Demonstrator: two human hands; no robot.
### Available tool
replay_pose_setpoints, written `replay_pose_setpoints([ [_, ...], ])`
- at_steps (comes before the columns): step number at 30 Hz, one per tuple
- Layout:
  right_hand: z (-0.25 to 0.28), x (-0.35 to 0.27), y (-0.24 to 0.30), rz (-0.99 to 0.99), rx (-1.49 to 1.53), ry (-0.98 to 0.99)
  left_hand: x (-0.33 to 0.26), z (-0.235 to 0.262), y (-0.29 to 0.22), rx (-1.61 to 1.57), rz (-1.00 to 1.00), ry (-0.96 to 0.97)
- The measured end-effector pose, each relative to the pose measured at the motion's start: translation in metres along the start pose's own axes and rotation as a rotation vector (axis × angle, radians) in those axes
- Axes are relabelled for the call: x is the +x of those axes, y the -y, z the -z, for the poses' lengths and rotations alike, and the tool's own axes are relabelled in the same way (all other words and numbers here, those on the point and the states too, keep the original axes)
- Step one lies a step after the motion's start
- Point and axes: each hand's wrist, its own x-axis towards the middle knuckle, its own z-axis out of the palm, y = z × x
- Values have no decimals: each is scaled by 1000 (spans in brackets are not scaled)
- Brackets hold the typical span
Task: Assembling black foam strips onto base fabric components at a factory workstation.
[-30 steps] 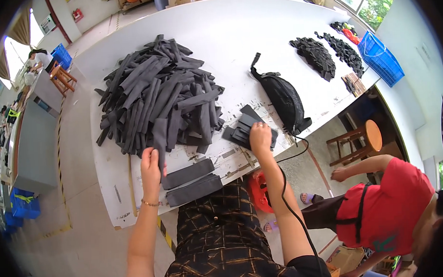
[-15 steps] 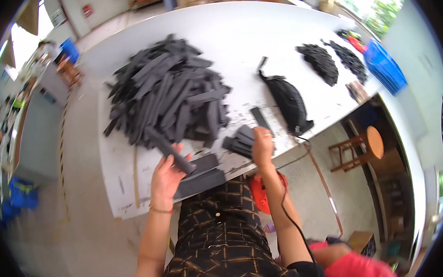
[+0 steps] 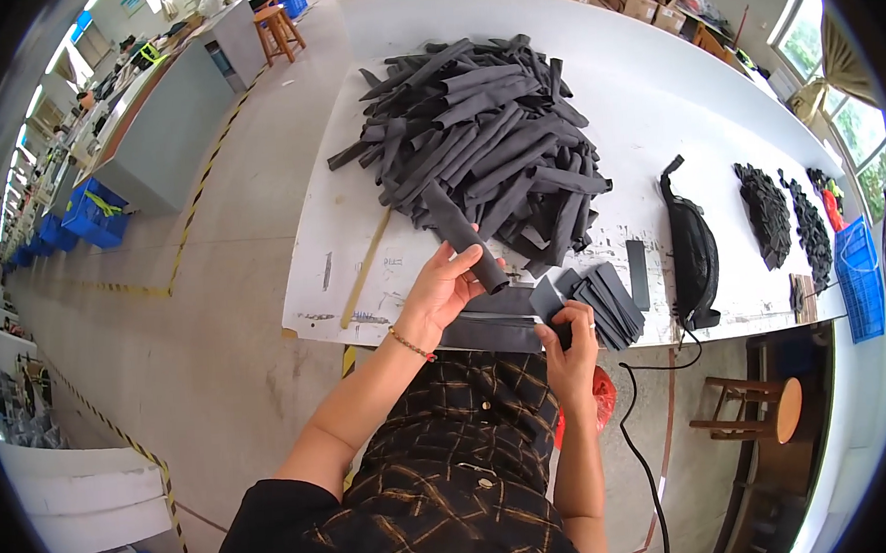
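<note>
"Where's your left hand?"

"Centre of the frame. My left hand (image 3: 446, 286) has its thumb over a dark grey sleeve (image 3: 458, 234), fingers curled loosely beneath. The sleeve slants, its upper end in front of the big pile (image 3: 496, 139) at upper middle."

"And the right?"

"Lower, just right of centre. My right hand (image 3: 572, 355) pinches a small grey flat piece (image 3: 545, 294), thumb and fingertips nearly together."

"What's around them?"

"A fan of flat strips (image 3: 613, 303) just right of that piece, flattened sleeves (image 3: 491, 332) along the white table's (image 3: 338, 232) near edge, and a black pouch (image 3: 695, 253) farther right."
</note>
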Motion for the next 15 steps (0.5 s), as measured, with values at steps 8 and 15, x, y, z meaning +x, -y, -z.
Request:
replay_pose_setpoints([
  [8, 3, 2, 34, -85, 158, 52, -5, 6, 8, -113, -4, 33],
  [15, 4, 5, 23, 48, -125, -18, -4, 7, 3, -230, 28, 43],
])
